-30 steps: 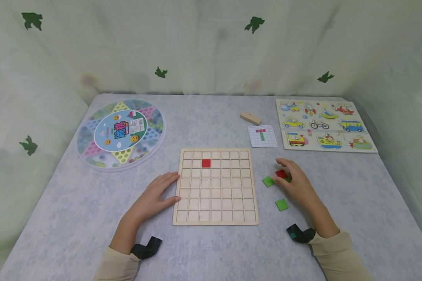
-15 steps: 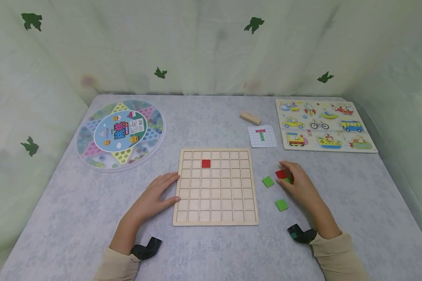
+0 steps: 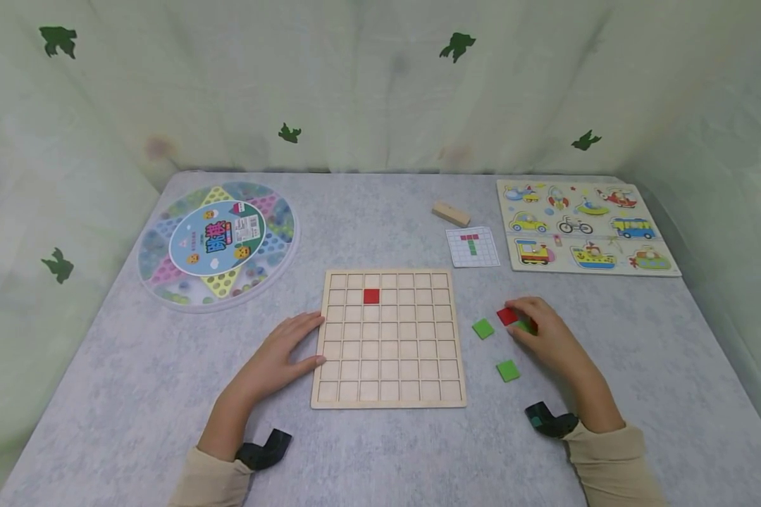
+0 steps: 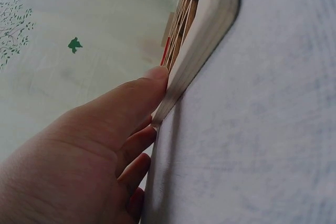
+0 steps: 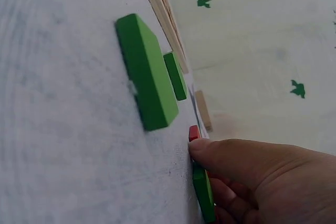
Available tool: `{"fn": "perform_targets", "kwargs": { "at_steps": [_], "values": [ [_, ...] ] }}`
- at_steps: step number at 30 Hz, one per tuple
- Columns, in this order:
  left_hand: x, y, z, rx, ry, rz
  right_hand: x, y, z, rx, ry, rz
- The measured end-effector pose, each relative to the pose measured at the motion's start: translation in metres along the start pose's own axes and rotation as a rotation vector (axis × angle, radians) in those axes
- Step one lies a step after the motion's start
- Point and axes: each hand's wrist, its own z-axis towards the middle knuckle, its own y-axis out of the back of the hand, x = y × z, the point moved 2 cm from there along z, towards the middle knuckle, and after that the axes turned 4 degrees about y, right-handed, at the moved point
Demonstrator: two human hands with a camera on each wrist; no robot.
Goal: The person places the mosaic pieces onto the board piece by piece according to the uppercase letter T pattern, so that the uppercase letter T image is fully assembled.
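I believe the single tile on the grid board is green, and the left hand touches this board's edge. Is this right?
Not quite: the single tile on the grid board is red, as the head view shows; the left hand does touch the board's edge.

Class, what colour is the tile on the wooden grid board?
The tile is red; the head view shows it best.

The right grip [image 3: 550,339] has shifted away from the leftmost green tile [image 3: 483,329], seemingly narrowing.
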Motion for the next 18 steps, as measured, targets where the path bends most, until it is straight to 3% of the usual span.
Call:
{"fn": "perform_targets", "kwargs": {
  "at_steps": [9,14,18],
  "values": [
    [0.0001,0.0001,-0.0007,0.002,-0.003,-0.001,0.0003,-0.0012,0.0001,-0.046,0.022,-0.012],
    [-0.0003,-0.0002,-0.0011,-0.013,-0.015,-0.002,0.0024,0.0003,-0.0002,-0.102,0.006,-0.019],
    [-0.0005,-0.0002,-0.0013,-0.020,-0.027,-0.006,0.0076,0.0025,0.0013,-0.159,0.049,-0.029]
  ]
}}
